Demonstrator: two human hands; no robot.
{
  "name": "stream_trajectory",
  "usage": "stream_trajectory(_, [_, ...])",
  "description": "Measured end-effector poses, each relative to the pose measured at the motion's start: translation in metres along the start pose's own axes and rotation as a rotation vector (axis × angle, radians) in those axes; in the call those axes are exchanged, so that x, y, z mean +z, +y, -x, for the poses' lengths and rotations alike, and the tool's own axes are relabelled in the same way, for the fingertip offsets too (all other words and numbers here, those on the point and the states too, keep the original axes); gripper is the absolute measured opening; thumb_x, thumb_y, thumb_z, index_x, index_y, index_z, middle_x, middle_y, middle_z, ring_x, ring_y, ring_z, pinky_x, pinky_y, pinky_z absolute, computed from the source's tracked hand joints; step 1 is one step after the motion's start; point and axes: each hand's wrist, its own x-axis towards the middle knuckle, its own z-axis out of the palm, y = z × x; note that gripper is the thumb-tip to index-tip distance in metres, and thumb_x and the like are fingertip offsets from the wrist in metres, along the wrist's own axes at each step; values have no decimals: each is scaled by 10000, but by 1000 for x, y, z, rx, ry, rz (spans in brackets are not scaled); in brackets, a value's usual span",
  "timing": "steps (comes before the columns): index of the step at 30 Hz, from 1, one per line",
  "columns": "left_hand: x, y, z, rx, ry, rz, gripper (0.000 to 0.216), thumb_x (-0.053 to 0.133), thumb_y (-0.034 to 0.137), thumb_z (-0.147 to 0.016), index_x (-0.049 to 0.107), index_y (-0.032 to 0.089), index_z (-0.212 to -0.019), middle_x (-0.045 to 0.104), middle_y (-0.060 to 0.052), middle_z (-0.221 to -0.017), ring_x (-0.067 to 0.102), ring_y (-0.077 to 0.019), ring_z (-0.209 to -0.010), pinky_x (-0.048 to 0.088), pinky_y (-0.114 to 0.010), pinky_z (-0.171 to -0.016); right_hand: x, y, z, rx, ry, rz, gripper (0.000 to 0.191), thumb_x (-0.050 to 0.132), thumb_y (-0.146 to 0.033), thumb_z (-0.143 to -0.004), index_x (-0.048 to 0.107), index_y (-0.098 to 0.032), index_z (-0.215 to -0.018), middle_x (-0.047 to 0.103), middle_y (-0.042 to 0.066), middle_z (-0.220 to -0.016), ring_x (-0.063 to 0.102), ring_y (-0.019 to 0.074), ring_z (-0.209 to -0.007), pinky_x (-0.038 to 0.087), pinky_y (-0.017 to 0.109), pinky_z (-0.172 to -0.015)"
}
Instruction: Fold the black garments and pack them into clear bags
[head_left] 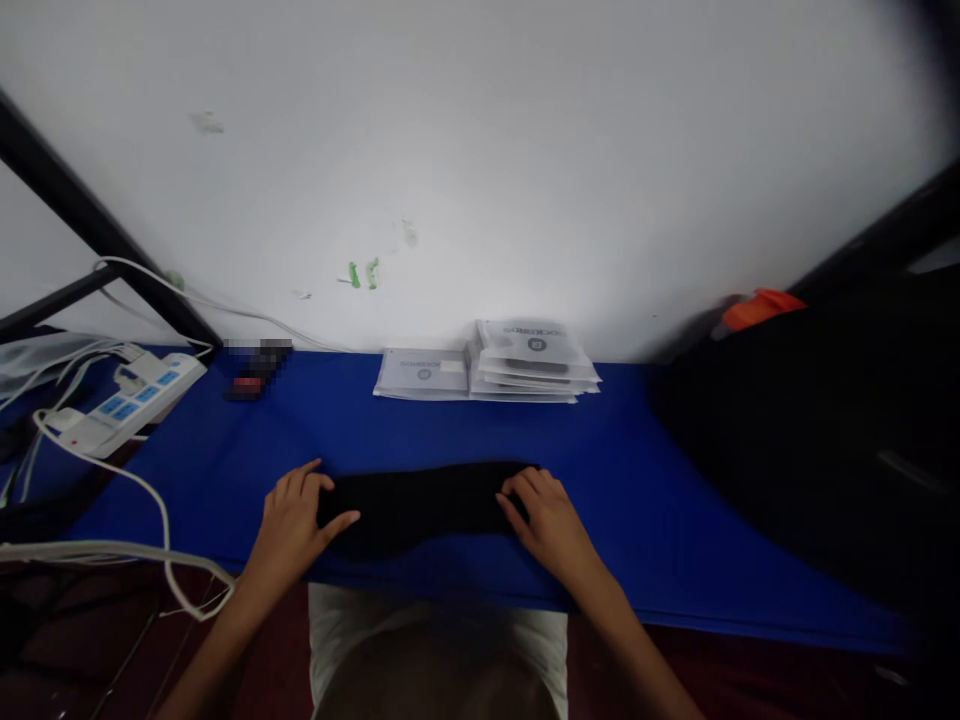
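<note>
Black cloth [427, 505] stretches lengthwise, nine to three o'clock; your left hand [297, 512] splays loosely; right hand [544, 515] curls, grip unclear.

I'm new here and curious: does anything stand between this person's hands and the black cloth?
Nothing visible does: the left hand and right hand are at opposite ends of the black cloth. The packets lie beyond it.

Has bare forearms [621, 632] stretched forward and inward, left hand [298, 512] spread at the thumb, right hand [541, 508] loosely curled.

Black mass [817, 430] (right) is cut off; pixelated object [259, 368] unidentifiable.
</note>
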Motion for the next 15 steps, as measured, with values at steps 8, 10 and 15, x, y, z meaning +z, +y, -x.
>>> stream_trajectory(8, [-19,1,-6,-28,-138,36,320,635,525,-793,598,211,-843,668,-121,-1110,594,-327,-1086,497,-428,-849,0,-4,5,9,61,-34,234,421,-288,-999,610,-180,-913,631,87,-893,549,222,-813,438,387,-772])
stream_trajectory(10, [-36,3,-19,-200,-237,36,264,570,495,-845,553,233,-872,686,-58,-839,666,-286,-851,503,-383,-736,-3,-6,6,-4,95,-65,252,408,-281,-1007,629,-180,-939,655,95,-923,573,222,-844,452,385,-772])
stream_trajectory(15, [-51,21,-50,-433,48,81,304,590,436,-836,494,249,-1055,673,-53,-863,678,-311,-785,478,-378,-665,-11,-13,5,-136,34,-191,224,439,-260,-999,650,-199,-1047,694,98,-1057,616,236,-1015,507,417,-860])
